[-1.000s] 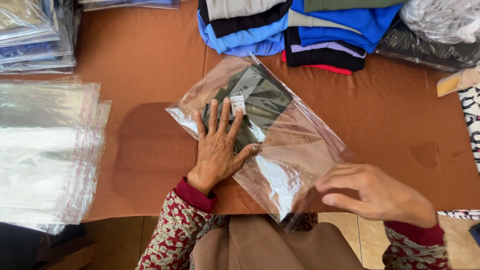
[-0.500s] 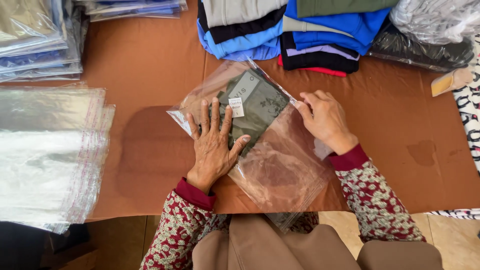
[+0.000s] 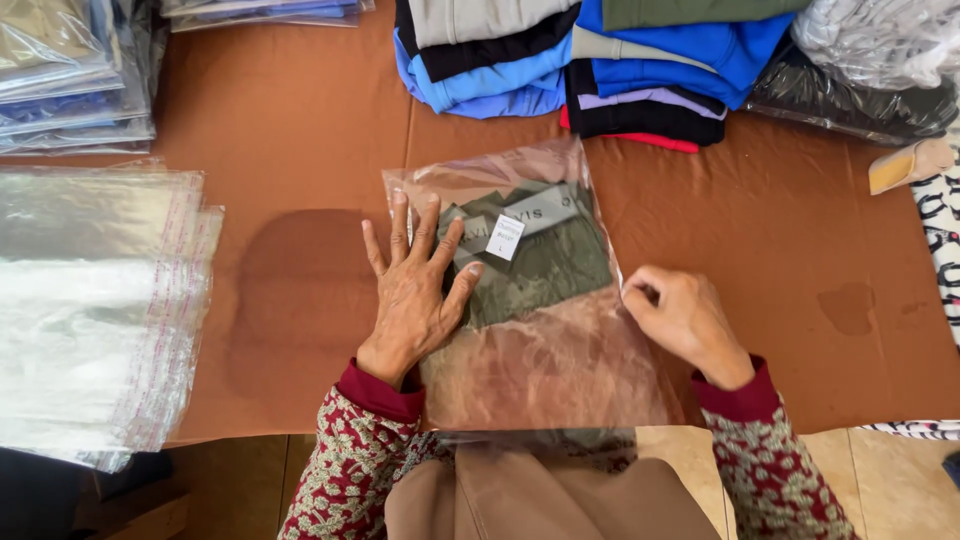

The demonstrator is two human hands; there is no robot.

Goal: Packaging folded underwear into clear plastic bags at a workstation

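A clear plastic bag (image 3: 530, 300) holding a folded olive-green garment (image 3: 545, 255) lies flat at the centre of the frame on a brown counter (image 3: 300, 150). The left hand (image 3: 415, 295) presses on it, fingers spread wide. The right hand (image 3: 680, 320) grips the bag's right edge — fingers curled closed. Empty clear bags (image 3: 90, 300) sit stacked at left; folded clothes (image 3: 600, 55) lie piled at top.

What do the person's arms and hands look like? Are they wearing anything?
Both hands are bare: no gloves or rings that I can see. The left hand and right hand come out of long dark-red sleeves with a small cream flower pattern, each ending in a plain maroon cuff.
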